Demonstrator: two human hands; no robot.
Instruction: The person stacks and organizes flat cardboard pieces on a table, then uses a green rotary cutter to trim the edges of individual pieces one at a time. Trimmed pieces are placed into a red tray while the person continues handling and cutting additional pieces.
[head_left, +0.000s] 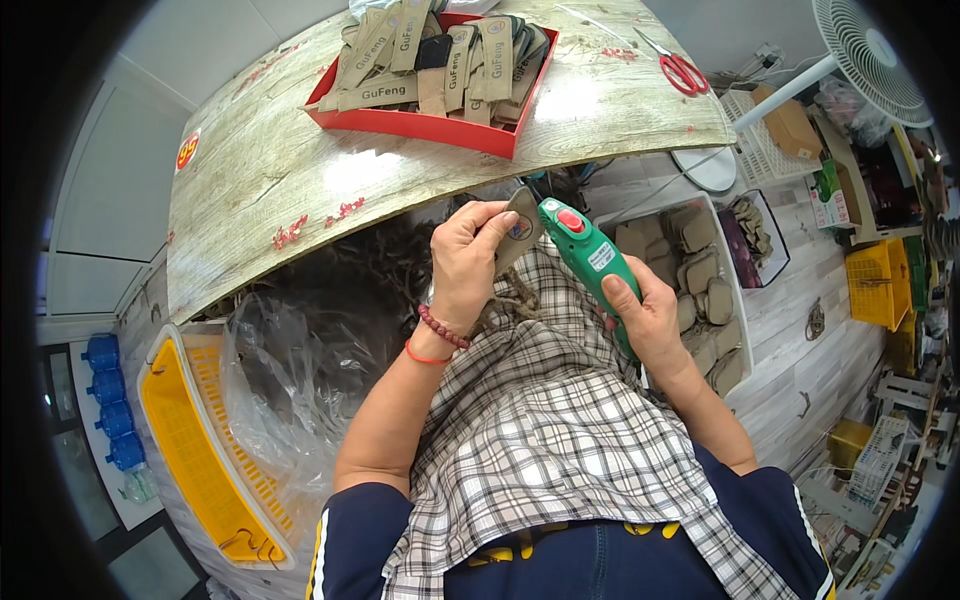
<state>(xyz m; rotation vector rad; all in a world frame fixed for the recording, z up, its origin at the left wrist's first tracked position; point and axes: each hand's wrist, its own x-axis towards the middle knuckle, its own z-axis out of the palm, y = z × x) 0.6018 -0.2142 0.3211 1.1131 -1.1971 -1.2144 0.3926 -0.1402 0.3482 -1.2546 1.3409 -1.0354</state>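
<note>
Just left of the green tool point(595, 258), my left fingers point(495, 231) pinch a tan patch point(519, 242), probably light and bendy; I'd hold its edge. My right fingers point(622, 297) grip the tool.

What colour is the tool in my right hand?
The tool is green with a red button; head view.

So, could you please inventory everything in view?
Woodgrain table: one, pale, top
Shallow rectangular tray: one, red, tabletop
Flat printed strips: many, mostly tan, tray
Metal scissors: one, red handles, tabletop
Caged fan: one, white, upper right
Rectangular bin: one, white, right
Flat rounded pads: many, tan, bin
Slatted plastic basket: one, yellow, left
Thin plastic bag: one, clear, left
Plastic containers: four, blue, far left
Checked fabric apron: one, whitish, lap
Handheld tool: one, green, right hand
Flat rounded strip: one, tan, left hand
Smaller clutter: uncountable, mixed, far right
Left hand, right hand: two, centre
</note>
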